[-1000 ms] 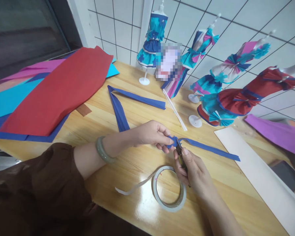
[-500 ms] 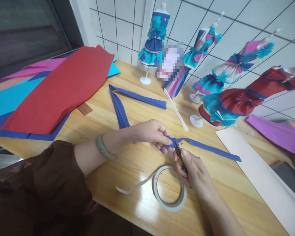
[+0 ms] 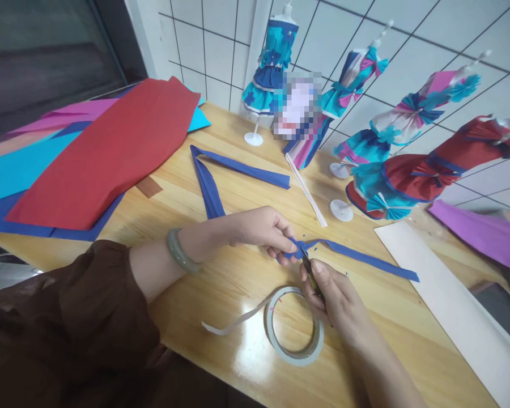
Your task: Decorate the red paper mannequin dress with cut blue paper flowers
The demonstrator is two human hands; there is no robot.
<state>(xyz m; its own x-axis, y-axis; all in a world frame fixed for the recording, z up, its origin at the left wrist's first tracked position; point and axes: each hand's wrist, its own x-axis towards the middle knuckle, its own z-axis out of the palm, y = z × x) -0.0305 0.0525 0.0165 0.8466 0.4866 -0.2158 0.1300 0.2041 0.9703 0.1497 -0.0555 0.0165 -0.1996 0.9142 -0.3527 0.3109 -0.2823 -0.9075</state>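
Note:
My left hand pinches a small blue piece between thumb and fingers near the middle of the table. Dark-handled scissors are in my right hand, their tips against the blue piece. From there a narrow blue strip runs off to the right, its end over the white sheet. Tiny blue scraps lie around my fingertips. A roll of tape with a loose tail rests just below my hands. Behind my left hand lies a folded blue band.
Red paper tops a coloured stack at the left. Small dress forms, including one in blue and one in red, line the back wall. A white sheet and purple paper lie right.
The whole view has shifted slightly, with things appearing a little further right. Both hands keep nearly the same pose, and the scissors remain at the blue piece.

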